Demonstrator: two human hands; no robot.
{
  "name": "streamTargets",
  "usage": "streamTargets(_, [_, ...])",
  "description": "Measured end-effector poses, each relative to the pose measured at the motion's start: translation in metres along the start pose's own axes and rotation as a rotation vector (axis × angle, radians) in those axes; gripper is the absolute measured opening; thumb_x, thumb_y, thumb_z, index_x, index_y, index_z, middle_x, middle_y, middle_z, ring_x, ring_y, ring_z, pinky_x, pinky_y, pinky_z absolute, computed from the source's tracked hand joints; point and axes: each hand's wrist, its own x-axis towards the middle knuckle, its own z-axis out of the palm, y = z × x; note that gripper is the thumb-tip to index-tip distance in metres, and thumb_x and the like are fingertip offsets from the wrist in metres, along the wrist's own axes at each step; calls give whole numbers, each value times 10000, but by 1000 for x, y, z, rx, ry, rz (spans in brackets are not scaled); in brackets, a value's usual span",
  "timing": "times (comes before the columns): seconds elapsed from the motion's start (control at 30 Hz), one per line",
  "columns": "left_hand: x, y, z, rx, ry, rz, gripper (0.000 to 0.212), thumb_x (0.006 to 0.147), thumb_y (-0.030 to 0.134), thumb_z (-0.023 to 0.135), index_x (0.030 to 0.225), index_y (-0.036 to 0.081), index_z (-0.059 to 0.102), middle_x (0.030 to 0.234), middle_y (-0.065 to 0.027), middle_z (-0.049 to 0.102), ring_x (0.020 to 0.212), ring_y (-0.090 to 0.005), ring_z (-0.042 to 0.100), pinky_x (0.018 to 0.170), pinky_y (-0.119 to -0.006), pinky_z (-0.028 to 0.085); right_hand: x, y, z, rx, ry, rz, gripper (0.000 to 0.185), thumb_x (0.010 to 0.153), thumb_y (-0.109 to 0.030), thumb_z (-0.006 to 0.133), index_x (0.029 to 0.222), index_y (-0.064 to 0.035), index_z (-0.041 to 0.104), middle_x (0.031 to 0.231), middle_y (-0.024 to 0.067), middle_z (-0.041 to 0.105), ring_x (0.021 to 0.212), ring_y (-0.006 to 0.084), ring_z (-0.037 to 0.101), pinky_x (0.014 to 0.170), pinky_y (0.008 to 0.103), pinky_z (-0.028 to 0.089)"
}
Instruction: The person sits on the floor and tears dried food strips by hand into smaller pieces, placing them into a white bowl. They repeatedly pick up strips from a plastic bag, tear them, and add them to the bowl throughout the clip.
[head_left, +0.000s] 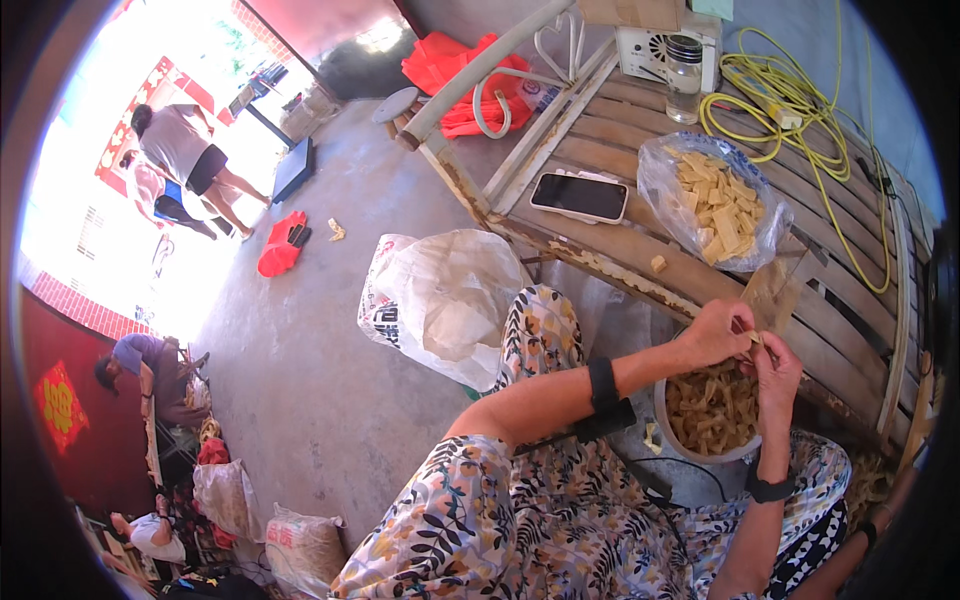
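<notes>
My left hand (720, 334) and my right hand (776, 371) meet above a round white bucket (667, 431). Between their fingertips they pinch a small pale yellow strip (755, 339), partly hidden by the fingers. Many yellowish, knotted-looking pieces (709, 409) fill much of the bucket, which stands between my legs. On the slatted wooden bench beyond, a clear plastic bag (656, 180) lies open around flat, pale yellow strips (720, 202). One loose bit (658, 263) rests on the slats near the bench's front edge.
The bench (600, 112) also bears a smartphone (579, 197), a lidded glass jar (683, 82) and a coiled yellow cable (795, 112). A white woven sack (442, 300) stands by my knee. Several people are around the room and doorway, including a person (184, 142) near a platform scale (292, 169).
</notes>
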Motion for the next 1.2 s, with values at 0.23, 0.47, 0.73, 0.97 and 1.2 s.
streamTargets(0.23, [-8, 4, 10, 454, 167, 346, 159, 733, 16, 571, 859, 29, 474, 820, -170, 513, 745, -390, 529, 625, -410, 440, 3, 4, -7, 149, -13, 165, 211, 856, -101, 567, 1047, -24, 617, 982, 33, 617, 805, 94, 599, 672, 214, 510])
streamTargets(0.47, [-5, 5, -1, 219, 143, -33, 67, 746, 9, 525, 811, 8, 506, 777, -197, 550, 759, -403, 536, 650, -427, 432, -6, -11, -6, 299, -116, 207, 284, 881, -106, 551, 1152, -19, 549, 1056, 59, 596, 887, 134, 601, 766, 258, 498])
streamTargets(0.73, [-12, -3, 17, 255, 174, 245, 140, 729, 75, 596, 813, -18, 533, 690, -198, 562, 669, -379, 564, 595, -403, 439, 3, 3, -2, 58, 55, 32, 229, 920, -119, 492, 1100, 1, 566, 955, 36, 591, 856, 87, 535, 716, 208, 431])
streamTargets(0.97, [-10, 18, -3, -23, -139, 153, 322, 846, 230, 557, 634, 4, 471, 536, -68, 487, 481, -221, 465, 480, -341, 362, -3, -5, 0, -305, 78, -233, 193, 940, -177, 450, 933, -6, 540, 695, -22, 487, 577, 52, 395, 523, 201, 313])
streamTargets(1.2, [-8, 41, -13, -1036, -235, -406, 307, 888, 265, 496, 622, 138, 409, 491, 70, 317, 403, -61, 227, 427, -220, 181, -9, -18, -13, -307, 12, -431, 132, 895, -111, 515, 808, -16, 489, 619, -31, 412, 544, 43, 356, 501, 203, 286])
